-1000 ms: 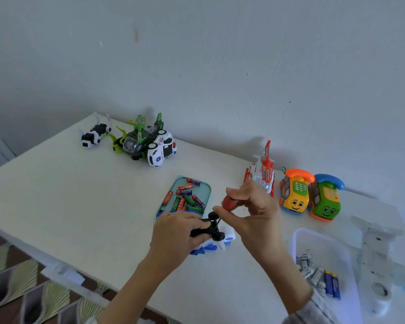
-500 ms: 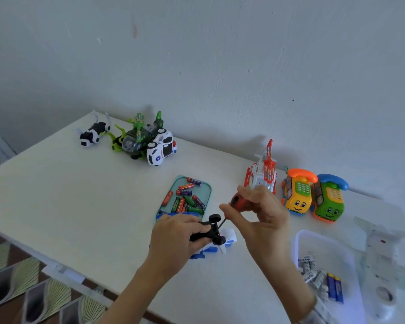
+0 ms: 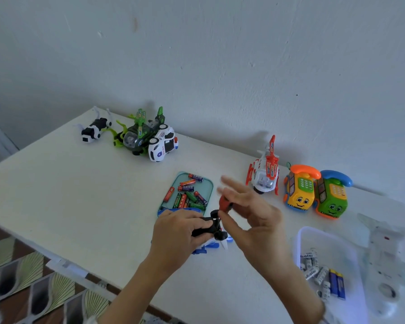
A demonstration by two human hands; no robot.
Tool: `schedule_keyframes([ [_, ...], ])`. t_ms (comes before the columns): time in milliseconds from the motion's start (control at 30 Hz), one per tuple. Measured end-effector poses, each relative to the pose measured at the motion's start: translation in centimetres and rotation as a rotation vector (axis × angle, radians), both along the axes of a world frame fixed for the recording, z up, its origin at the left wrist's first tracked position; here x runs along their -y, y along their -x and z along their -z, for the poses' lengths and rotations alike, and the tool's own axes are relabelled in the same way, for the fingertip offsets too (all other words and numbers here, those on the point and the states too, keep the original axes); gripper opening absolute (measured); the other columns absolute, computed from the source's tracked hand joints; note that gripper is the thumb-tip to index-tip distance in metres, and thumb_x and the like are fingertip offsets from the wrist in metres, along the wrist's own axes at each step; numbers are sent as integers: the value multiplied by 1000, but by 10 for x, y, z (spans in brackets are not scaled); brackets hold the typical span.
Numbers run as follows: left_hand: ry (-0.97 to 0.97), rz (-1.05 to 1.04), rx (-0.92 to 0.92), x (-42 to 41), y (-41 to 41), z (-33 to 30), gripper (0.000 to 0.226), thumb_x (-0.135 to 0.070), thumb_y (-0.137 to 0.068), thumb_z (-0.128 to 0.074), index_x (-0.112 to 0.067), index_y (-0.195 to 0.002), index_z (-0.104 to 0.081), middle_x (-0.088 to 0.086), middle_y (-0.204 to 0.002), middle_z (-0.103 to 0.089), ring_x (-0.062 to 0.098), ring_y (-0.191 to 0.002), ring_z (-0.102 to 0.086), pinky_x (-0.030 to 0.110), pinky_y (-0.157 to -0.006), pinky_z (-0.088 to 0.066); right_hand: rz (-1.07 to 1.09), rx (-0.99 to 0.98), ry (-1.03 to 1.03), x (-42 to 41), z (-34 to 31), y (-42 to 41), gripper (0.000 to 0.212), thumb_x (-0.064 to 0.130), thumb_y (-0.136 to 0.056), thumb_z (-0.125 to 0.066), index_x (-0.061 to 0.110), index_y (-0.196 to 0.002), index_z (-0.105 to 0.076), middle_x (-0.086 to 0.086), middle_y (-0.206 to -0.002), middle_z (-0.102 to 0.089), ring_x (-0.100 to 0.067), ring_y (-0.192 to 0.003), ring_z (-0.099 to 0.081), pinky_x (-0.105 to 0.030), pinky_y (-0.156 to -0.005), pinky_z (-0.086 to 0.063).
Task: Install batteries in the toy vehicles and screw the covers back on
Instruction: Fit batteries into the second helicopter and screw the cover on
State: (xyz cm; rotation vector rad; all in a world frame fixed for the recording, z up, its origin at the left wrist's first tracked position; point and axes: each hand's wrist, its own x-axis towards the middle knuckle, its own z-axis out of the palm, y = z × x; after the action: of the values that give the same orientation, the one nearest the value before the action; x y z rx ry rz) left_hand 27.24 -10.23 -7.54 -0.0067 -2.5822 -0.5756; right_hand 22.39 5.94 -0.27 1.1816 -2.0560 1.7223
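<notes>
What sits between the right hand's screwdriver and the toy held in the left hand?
Nothing visible. The red-handled screwdriver in the right hand angles down to the upturned black-wheeled toy gripped by the left hand.

1. Setting: a home room, apparently a play or hobby corner.
2. Evidence: a plain white table (image 3: 80,197) against a bare painted wall (image 3: 220,54).
3. Evidence: children's toys, among them a police car (image 3: 163,146) and phone cars (image 3: 316,192).
4. Evidence: a patterned floor covering (image 3: 33,288) below.
</notes>
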Motion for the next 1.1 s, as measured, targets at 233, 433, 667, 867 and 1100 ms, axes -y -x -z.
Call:
schedule_keyframes([
  [233,23,-7,-34,-3,-1,-3,31,-43,-57,-88,-28,-82,-78,-14,-76,-73,5,-67,-67,20,-63,-42,178,-74,60,8,5,4,31,7,-75,-77,17,-100,-62,-6,-89,-59,-12,-82,-64,-25,-68,-57],
  [433,15,-8,-29,-1,1,-2,31,-43,-58,-88,-28,-83,-78,-12,-78,-74,7,-68,-68,23,-62,-45,93,50,31,4,-1,1,38,-4,-75,-74,21,-101,-63,-4,-95,-68,-14,-90,-69,-28,-75,-58],
  [667,5,6,-37,0,1,-2,32,-43,-56,-88,-29,-84,-78,-14,-77,-73,4,-69,-67,20,-61,-43,113,104,70,2,-3,5,48,-5,-73,-74,33,-101,-63,-4,-102,-63,-18,-94,-67,-28,-77,-57],
  [867,-1,-1,-40,1,3,0,27,-47,-64,-83,-30,-84,-78,-14,-78,-73,5,-67,-67,26,-60,-47,142,59,46,3,-2,1,42,-3,-69,-78,24,-98,-64,-4,-83,-66,-12,-79,-68,-24,-72,-57],
  [1100,11,-5,-46,1,2,-2,30,-43,-58,-87,-30,-83,-78,-14,-77,-73,5,-67,-67,24,-59,-45,89,132,9,6,-8,4,45,-7,-75,-73,26,-105,-62,-5,-112,-61,-15,-102,-64,-23,-81,-55],
])
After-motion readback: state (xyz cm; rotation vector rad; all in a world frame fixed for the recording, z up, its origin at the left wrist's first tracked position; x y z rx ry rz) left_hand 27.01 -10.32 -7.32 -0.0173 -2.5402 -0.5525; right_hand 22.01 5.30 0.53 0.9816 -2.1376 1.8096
